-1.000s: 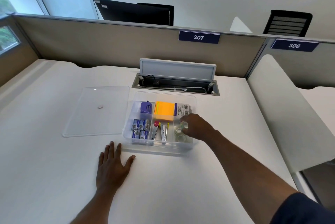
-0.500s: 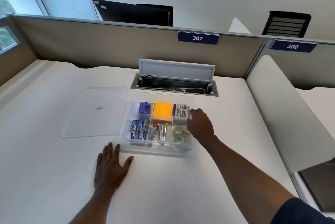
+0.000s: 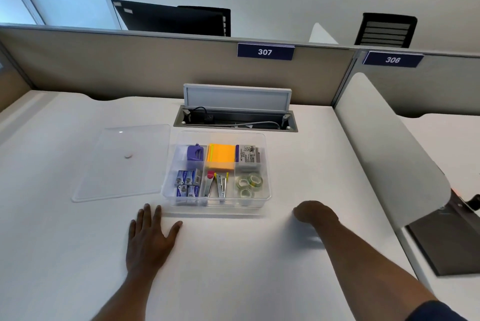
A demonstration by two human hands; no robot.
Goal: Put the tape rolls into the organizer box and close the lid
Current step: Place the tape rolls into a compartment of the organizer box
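I see three tape rolls (image 3: pixel 248 184) in the organizer box's (image 3: pixel 267 190) front-right compartment, lid (image 3: pixel 122 162) lying left of it. Left hand (image 3: pixel 149 240) flat, empty; right hand's (image 3: pixel 313 212) grip I cannot tell.

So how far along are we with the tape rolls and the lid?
Done: three tape rolls lie in the front right compartment of the organizer box. In hand: nothing; the left hand lies flat on the desk, and the right hand sits near the box's front right corner, apparently empty. Left: the clear lid lies on the desk left of the box and needs fitting on top.
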